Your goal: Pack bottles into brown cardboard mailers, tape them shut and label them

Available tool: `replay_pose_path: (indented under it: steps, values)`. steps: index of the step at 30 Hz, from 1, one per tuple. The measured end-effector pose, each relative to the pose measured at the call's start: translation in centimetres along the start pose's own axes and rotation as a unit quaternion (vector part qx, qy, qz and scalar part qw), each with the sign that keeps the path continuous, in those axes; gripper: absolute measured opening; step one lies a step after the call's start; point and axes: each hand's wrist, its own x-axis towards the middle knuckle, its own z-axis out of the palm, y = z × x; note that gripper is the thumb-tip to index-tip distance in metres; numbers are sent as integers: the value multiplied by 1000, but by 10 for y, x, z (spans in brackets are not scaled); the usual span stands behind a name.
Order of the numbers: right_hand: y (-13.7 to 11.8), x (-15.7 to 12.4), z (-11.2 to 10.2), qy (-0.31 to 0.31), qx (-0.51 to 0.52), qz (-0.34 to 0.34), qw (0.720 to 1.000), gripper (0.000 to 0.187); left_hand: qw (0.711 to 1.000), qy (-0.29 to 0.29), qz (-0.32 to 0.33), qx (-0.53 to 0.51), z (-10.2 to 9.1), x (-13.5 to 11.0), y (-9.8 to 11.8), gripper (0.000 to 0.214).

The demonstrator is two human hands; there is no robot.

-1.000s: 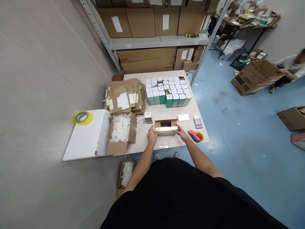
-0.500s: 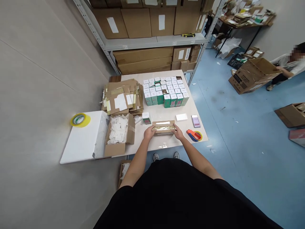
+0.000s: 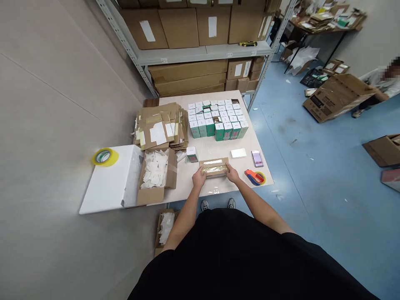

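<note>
Between my two hands is a small cardboard box (image 3: pixel 215 162) with shiny tape along its top and a white label strip. My left hand (image 3: pixel 199 178) grips its left end, thumb on top. Closed on the right end is my right hand (image 3: pixel 231 172). Just behind the box, to the left, stands a single small green-and-white carton (image 3: pixel 192 154). A white rectangular piece (image 3: pixel 238 153) lies to the right, beyond my right hand. Farther right is a tape dispenser (image 3: pixel 255 178) in orange and blue with a yellow roll.
Rows of green-and-white cartons (image 3: pixel 215 118) stand at the table's back. Flattened cardboard (image 3: pixel 159 125) is piled at left, behind an open box of white paper (image 3: pixel 156 171). A tape roll (image 3: pixel 105 157) rests on a white block. Beyond the table stands a shelf (image 3: pixel 200 54). A person handles a large box (image 3: pixel 339 98).
The small cardboard box has turned slightly, its right end going away from me. My left hand has shifted a little right and nearer. The co-worker's large box has tilted.
</note>
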Motion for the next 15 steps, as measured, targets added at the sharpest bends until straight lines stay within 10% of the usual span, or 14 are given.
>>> replay_pose_path:
  steps: [8, 15]
  values:
    - [-1, 3, -6, -12, -6, -12, 1000, 80, 995, -54, 14, 77, -11, -1, 6, 58]
    - [28, -4, -60, 151, 33, -57, 986, 69, 990, -71, 5, 124, -18, 7, 12, 57]
